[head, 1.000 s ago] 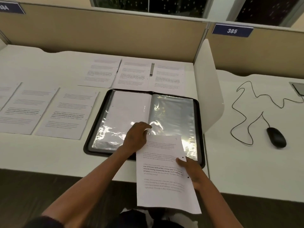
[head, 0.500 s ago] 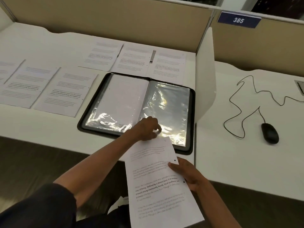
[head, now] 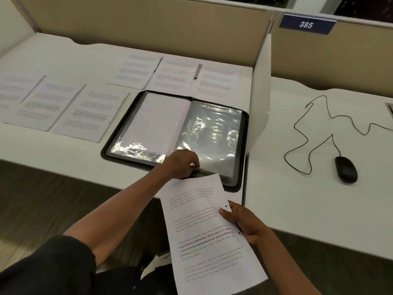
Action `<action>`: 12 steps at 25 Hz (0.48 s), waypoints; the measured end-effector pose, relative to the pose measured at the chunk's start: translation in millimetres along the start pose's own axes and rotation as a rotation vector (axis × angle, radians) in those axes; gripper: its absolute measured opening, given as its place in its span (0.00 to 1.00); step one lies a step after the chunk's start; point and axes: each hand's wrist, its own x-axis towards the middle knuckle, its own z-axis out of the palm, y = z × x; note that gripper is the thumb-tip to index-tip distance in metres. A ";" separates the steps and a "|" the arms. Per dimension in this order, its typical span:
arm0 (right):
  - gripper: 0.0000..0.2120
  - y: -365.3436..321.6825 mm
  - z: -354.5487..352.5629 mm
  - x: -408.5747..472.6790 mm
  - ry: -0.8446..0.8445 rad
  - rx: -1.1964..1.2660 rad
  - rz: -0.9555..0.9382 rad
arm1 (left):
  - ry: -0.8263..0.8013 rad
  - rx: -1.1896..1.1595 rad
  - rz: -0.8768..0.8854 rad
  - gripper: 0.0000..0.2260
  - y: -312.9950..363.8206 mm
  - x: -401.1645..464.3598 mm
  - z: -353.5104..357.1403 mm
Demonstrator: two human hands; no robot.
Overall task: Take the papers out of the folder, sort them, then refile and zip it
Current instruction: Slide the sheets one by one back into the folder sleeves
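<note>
A black zip folder (head: 244,154) lies open on the white desk, showing shiny plastic sleeves; the left sleeve holds a sheet, the right sleeve (head: 212,133) looks empty. My left hand (head: 182,163) pinches the near edge of the right-hand sleeve by the folder's spine. My right hand (head: 244,225) grips the right edge of a printed sheet (head: 208,231), which hangs off the desk's front edge above my lap. Three printed sheets (head: 178,75) lie in a row behind the folder, and three more (head: 63,107) lie to its left.
A white divider panel (head: 260,99) stands right of the folder. Beyond it, on the neighbouring desk, lie a black mouse (head: 345,169) and its looping cable (head: 306,128). Beige partition walls (head: 148,26) close the back, with a sign reading 385.
My left hand has slid from the folder's middle to the near edge of the right sleeve. My right hand has drawn the sheet nearer to me. The camera has moved closer.
</note>
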 end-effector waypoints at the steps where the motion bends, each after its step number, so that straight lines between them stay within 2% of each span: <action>1: 0.29 -1.4 1.8 -0.6 0.009 -0.019 -0.001 | 0.015 -0.008 -0.023 0.06 1.3 -1.1 1.6; 5: 0.32 -9.2 9.2 0.3 0.055 -0.108 -0.016 | 0.129 -0.043 -0.110 0.03 4.4 -5.2 9.7; 7: 0.31 -13.0 9.9 1.7 0.055 -0.116 -0.019 | 0.134 -0.111 -0.157 0.03 0.7 -3.2 11.2; 12: 0.21 -17.8 11.3 4.5 0.049 -0.141 -0.005 | 0.118 -0.356 -0.237 0.08 -9.7 4.1 10.2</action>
